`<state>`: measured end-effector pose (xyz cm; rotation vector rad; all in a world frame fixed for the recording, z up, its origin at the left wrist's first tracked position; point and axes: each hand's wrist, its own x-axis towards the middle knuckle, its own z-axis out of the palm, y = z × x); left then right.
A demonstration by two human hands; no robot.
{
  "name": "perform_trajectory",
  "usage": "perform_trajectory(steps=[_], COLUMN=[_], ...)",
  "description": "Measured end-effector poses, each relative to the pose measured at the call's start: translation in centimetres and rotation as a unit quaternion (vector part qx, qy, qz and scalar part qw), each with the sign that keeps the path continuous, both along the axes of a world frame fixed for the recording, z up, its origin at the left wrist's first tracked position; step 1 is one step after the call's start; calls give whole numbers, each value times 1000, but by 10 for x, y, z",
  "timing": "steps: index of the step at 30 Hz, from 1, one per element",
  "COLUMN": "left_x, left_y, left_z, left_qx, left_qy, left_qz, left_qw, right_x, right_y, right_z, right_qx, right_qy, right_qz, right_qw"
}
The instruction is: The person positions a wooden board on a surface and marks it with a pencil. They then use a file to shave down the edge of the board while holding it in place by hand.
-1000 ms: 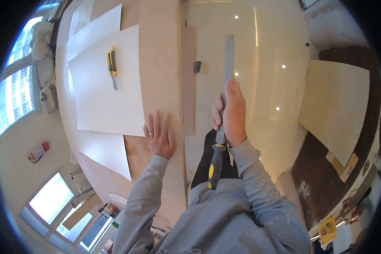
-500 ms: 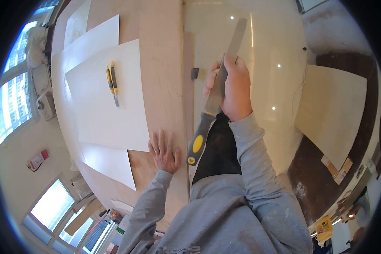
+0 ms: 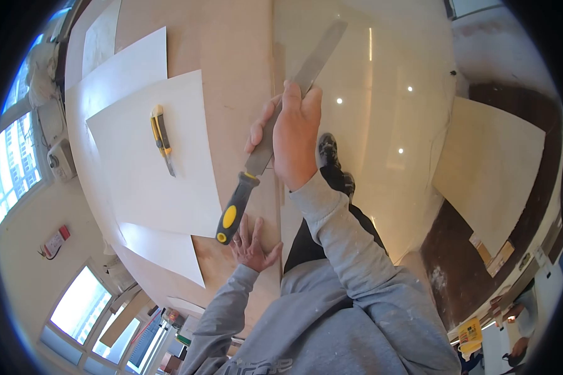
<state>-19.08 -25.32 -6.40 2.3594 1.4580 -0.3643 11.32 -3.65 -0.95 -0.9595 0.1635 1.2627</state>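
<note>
My right hand [image 3: 298, 139] grips a flat file [image 3: 260, 159] by its long metal blade, fingers wrapped around it. The file's grey handle with yellow spots points down towards me, while the blade tip points away over the floor. On the wooden table, near its right edge, my left hand [image 3: 251, 249] rests with fingers spread, just below the handle and partly hidden by it. A yellow and black utility knife [image 3: 161, 139] with its blade showing lies on a white sheet [image 3: 144, 194] to the left.
Several more sheets, such as this white one [image 3: 166, 255], overlap on the table [image 3: 238, 50]. A shiny pale floor [image 3: 381, 181] lies right of the table. A large beige board [image 3: 491, 162] leans or lies on a dark brown surface [image 3: 447, 250] further right. Windows are at left.
My right hand has moved left with the file, from over the floor to near the table edge. The handle now hangs above my left hand, which stays on the table.
</note>
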Motion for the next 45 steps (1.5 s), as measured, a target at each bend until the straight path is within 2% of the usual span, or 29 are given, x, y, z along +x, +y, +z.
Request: perform_trajectory(steps=[2, 4, 5, 8, 11, 14, 17, 24, 30, 33, 37, 42, 45], left_x=[2, 1, -2, -13, -5, -6, -8, 2, 15, 24, 74, 111, 136], left_y=[3, 8, 6, -7, 3, 1, 4, 8, 25, 60, 161, 251, 242], left_z=[2, 1, -4, -13, -8, -6, -9, -1, 28, 31, 27, 15, 28], left_qx=[28, 41, 6, -77, 47, 31, 40, 43, 37, 66, 159, 128, 101], left_qy=[5, -14, -26, -48, -31, -26, -22, -53, -79, -123, -209, -269, -191], left_qz=[-27, -32, 0, 84, -24, -20, -35, -21, -32, -17, 66, 142, 128], left_qw=[999, 999, 1000, 992, 998, 999, 998, 997, 996, 990, 963, 944, 968], right_x=[-1, 6, 8, 3, 22, 18, 12, 42, 57, 48, 45, 42, 36], right_y=[-7, -11, -10, -8, -18, -23, -25, -71, -99, -93, -91, -90, -89], right_z=[-8, -2, 2, 9, 5, 6, 5, -17, -2, 11, 13, 20, 20], right_qx=[18, -13, -28, -56, -54, -54, -43, -119, -107, -122, -119, -148, -164], right_qy=[-27, 10, 27, 27, -6, -3, -8, -53, -51, -39, -66, -49, -45], right_qz=[68, 91, 103, 5, 178, 55, 6, 75, 147, 154, 194, 175, 154], right_qw=[997, 996, 994, 998, 982, 997, 999, 989, 982, 980, 972, 972, 973])
